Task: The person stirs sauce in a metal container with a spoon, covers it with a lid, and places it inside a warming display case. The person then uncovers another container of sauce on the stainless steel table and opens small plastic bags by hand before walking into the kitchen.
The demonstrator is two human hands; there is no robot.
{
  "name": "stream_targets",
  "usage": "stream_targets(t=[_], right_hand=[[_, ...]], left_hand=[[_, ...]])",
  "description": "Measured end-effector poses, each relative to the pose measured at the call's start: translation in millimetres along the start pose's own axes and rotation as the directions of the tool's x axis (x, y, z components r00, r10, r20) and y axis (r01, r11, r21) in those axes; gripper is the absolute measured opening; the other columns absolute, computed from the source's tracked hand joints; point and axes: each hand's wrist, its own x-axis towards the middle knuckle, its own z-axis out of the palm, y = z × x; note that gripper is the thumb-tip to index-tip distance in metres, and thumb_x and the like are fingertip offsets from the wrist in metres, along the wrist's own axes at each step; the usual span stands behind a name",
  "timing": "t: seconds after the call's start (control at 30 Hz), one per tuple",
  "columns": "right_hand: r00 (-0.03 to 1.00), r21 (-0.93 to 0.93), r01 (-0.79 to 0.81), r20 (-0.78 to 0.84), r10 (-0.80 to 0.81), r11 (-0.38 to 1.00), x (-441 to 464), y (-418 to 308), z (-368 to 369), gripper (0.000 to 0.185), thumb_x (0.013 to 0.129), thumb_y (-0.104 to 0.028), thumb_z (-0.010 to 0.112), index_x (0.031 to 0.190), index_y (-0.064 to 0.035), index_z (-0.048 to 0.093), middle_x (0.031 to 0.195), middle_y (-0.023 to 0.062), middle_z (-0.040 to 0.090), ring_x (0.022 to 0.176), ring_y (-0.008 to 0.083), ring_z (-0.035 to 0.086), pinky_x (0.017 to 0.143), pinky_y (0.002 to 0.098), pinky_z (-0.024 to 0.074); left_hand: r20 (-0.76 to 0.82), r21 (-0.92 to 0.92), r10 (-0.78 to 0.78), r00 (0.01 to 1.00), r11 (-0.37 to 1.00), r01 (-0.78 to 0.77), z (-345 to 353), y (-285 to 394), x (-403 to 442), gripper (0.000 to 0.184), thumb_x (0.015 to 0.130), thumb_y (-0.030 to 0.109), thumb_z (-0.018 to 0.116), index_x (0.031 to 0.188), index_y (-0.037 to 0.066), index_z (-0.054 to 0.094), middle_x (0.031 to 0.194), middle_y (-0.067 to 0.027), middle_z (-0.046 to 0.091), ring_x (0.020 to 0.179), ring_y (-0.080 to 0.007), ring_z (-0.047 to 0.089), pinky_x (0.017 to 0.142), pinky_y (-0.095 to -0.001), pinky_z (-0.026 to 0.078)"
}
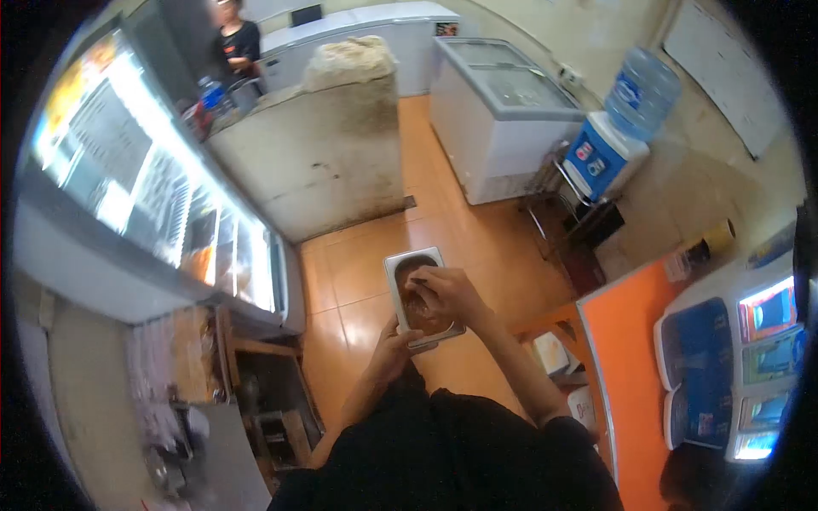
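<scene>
A rectangular stainless-steel food pan (414,255) with brown contents (433,324) is held out in front of my body, above the tiled floor. My left hand (395,349) grips the pan at its near left corner. Over the inside of the pan is my right hand (447,294), its fingers bent together and pointing down to the brown contents. Whatever the right fingers pinch, if anything, is hidden by the hand. The contents are too small to tell as liquid or paste.
A lit glass-door fridge (170,187) stands at left, near a low wall (324,162). Beyond are a chest freezer (503,111), a water dispenser (601,157) and another person (241,43). An orange tabletop (630,341) with a blue-and-white machine (707,366) is at right; wooden shelving (226,349) at left.
</scene>
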Motion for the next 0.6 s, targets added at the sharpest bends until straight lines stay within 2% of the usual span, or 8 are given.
stream_targets(t=[0.1,0.2,0.3,0.4,0.5,0.6], right_hand=[[0.996,-0.076,-0.088,0.006,0.088,0.993,6,61,-33,0.008,0.08,-0.006,0.066,0.086,-0.0041,0.061,0.082,0.0104,0.065,0.07,0.0282,0.065,0.061,0.035,0.0513],[0.976,-0.142,-0.215,-0.07,0.206,0.966,4,112,-68,0.017,0.084,-0.019,0.066,0.092,-0.0044,0.061,0.083,0.0149,0.064,0.07,0.0335,0.063,0.06,0.0403,0.0504],[0.899,-0.123,-0.408,-0.229,0.374,0.905,-1,147,-98,0.019,0.085,-0.022,0.066,0.094,-0.0048,0.064,0.087,0.0147,0.065,0.076,0.0314,0.065,0.063,0.0387,0.0521],[0.776,-0.151,-0.629,-0.192,0.601,0.763,9,160,-137,0.023,0.086,-0.025,0.066,0.095,-0.0037,0.066,0.092,0.0135,0.067,0.081,0.0297,0.067,0.068,0.0366,0.0535],[0.687,-0.162,-0.724,-0.264,0.677,0.671,16,178,-160,0.025,0.088,-0.026,0.064,0.096,-0.0025,0.066,0.094,0.0123,0.068,0.083,0.0293,0.067,0.072,0.036,0.0534],[0.652,-0.03,-0.716,-0.385,0.653,0.697,23,214,-176,0.024,0.089,-0.026,0.063,0.096,-0.0029,0.066,0.094,0.0126,0.067,0.084,0.0293,0.066,0.075,0.0365,0.0524]], left_hand=[[0.055,0.046,-0.086,0.995,0.995,0.084,18,7,62,0.058,0.082,-0.002,0.057,0.135,0.008,0.036,0.125,-0.0138,0.051,0.107,-0.0306,0.059,0.087,-0.0466,0.055],[0.104,0.088,-0.179,0.978,0.982,0.17,32,15,133,0.059,0.082,-0.002,0.058,0.135,0.006,0.036,0.126,-0.0143,0.051,0.107,-0.0304,0.059,0.087,-0.0456,0.055],[0.172,0.107,-0.277,0.945,0.959,0.262,54,30,204,0.059,0.081,-0.003,0.059,0.135,0.005,0.036,0.126,-0.0151,0.052,0.107,-0.0307,0.06,0.087,-0.0449,0.055],[0.212,0.164,-0.363,0.907,0.928,0.333,79,39,279,0.059,0.081,-0.003,0.059,0.135,0.003,0.036,0.125,-0.0166,0.053,0.107,-0.0312,0.06,0.087,-0.0449,0.055],[0.235,0.233,-0.447,0.863,0.888,0.396,96,37,342,0.059,0.081,-0.002,0.059,0.135,0.003,0.036,0.123,-0.018,0.054,0.106,-0.0314,0.06,0.087,-0.045,0.055],[0.297,0.308,-0.527,0.796,0.842,0.442,115,26,401,0.059,0.082,-0.001,0.06,0.135,0.002,0.035,0.121,-0.0185,0.054,0.105,-0.0311,0.06,0.087,-0.0446,0.055]])
